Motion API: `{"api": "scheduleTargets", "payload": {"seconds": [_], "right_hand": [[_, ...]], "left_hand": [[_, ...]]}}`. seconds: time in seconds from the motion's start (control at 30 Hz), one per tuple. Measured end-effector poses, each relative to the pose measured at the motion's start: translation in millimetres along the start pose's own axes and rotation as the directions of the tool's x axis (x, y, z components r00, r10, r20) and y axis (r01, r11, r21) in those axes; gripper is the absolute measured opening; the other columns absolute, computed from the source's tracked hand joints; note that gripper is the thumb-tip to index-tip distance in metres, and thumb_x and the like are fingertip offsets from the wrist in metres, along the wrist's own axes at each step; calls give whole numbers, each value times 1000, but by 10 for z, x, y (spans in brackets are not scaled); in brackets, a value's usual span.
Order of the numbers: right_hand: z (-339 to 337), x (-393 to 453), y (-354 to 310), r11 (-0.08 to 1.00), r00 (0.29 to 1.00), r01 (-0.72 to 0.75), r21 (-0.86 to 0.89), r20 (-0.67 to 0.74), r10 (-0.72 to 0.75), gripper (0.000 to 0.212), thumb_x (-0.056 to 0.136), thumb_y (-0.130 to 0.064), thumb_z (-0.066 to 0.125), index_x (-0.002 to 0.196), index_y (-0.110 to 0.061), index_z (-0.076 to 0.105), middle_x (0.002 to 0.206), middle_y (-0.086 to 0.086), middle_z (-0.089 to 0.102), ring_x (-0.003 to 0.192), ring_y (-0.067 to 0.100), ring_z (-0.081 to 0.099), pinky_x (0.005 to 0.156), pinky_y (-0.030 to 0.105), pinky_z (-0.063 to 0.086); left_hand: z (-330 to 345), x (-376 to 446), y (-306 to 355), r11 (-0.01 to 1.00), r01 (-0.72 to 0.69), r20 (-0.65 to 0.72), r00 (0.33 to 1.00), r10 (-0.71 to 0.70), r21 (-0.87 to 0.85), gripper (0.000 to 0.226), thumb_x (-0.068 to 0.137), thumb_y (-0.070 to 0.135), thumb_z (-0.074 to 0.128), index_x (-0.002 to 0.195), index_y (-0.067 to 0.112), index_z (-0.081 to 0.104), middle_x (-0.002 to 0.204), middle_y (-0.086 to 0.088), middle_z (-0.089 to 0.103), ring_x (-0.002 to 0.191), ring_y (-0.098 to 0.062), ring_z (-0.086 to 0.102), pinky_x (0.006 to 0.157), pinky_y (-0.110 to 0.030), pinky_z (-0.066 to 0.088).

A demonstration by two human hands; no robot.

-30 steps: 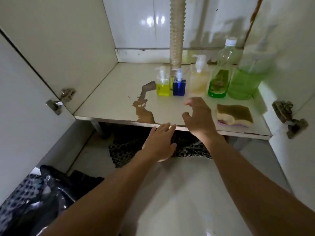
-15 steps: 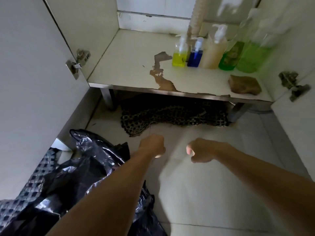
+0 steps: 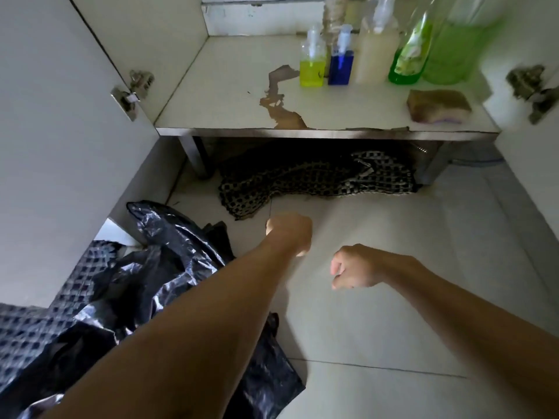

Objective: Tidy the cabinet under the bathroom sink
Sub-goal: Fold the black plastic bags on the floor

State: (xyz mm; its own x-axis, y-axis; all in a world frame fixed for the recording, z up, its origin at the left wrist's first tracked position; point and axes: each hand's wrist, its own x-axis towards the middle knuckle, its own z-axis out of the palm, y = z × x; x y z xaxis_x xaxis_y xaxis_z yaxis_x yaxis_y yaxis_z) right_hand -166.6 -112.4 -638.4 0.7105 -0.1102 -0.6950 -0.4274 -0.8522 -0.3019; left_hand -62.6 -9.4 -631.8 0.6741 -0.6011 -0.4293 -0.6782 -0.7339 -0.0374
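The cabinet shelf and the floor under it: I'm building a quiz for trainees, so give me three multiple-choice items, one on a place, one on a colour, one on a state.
1. Where does the sponge lie?
A. on the shelf's right front part
B. on the floor tiles
C. inside the black bag

2. What colour is the liquid in the leftmost pump bottle?
A. red
B. yellow
C. clear

3. How are the hands?
A. both curled, holding nothing
B. both gripping bottles
C. flat on the shelf

Answers: 1 A, it rests on the shelf near the right hinge. 2 B, the blue bottle stands right of it. 3 A, the left hand and right hand hang curled above the floor.
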Motion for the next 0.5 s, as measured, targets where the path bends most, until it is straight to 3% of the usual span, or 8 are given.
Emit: {"api": "scheduleTargets", "payload": {"seconds": [0.1, 0.17, 0.23, 0.33, 0.4, 0.47, 0.5], "right_hand": [[-33, -32, -172, 998, 998, 62, 4, 16, -62, 43, 80, -39, 65, 111, -10, 66, 100, 8, 73, 80, 19, 61, 63, 24, 44], [-43, -15, -375, 985, 987, 159, 65, 24, -161, 49, 79, -46, 67, 115, -12, 64, 108, 7, 70, 96, 22, 66, 81, 31, 51], [-6, -35, -624, 956, 963, 257, 137, 46, -266, 59, 79, -53, 67, 121, -13, 61, 122, 8, 64, 111, 24, 61, 97, 37, 50], [191, -96, -1044, 944, 947, 318, 83, 23, -321, 78, 78, -65, 59, 136, -14, 47, 138, 4, 49, 124, 25, 50, 101, 35, 41], [393, -64, -1228, 933, 935, 350, 86, -92, -343, 62, 83, -58, 58, 124, -12, 54, 121, 5, 58, 111, 26, 56, 85, 32, 45], [526, -48, -1364, 918, 896, 389, 84, -269, -355, 30, 88, -40, 57, 83, -10, 55, 81, 3, 56, 86, 25, 57, 60, 27, 41], [544, -70, -1400, 915, 875, 396, 80, -337, -349, 25, 89, -32, 56, 75, -11, 51, 75, 3, 52, 84, 25, 56, 56, 26, 40]], "left_hand": [[-135, -206, -150, 998, 59, -82, 995, -59, 5, 34, 88, 9, 51, 121, 11, 58, 123, -11, 56, 111, -32, 58, 82, -39, 46], [-222, -382, -318, 994, 104, -151, 983, -105, -20, 33, 89, 12, 50, 121, 12, 57, 123, -13, 55, 109, -34, 58, 82, -39, 45], [-308, -573, -510, 992, 125, -239, 962, -130, -34, 33, 90, 15, 49, 122, 15, 59, 123, -13, 58, 110, -34, 58, 88, -40, 43], [-419, -918, -806, 984, 177, -304, 936, -175, -22, 35, 89, 13, 52, 121, 22, 62, 123, -7, 62, 115, -29, 56, 97, -42, 40], [-448, -1087, -963, 979, 202, -217, 955, -201, -17, 41, 88, 10, 53, 126, 24, 59, 125, -5, 61, 118, -27, 54, 100, -46, 39], [-414, -1289, -1080, 973, 231, -94, 969, -227, 29, 47, 86, 5, 52, 130, 23, 56, 127, -5, 61, 120, -27, 54, 101, -47, 38], [-386, -1382, -1106, 970, 236, -54, 971, -233, 55, 50, 86, 3, 51, 132, 22, 54, 130, -6, 60, 122, -27, 52, 102, -46, 37]]}}
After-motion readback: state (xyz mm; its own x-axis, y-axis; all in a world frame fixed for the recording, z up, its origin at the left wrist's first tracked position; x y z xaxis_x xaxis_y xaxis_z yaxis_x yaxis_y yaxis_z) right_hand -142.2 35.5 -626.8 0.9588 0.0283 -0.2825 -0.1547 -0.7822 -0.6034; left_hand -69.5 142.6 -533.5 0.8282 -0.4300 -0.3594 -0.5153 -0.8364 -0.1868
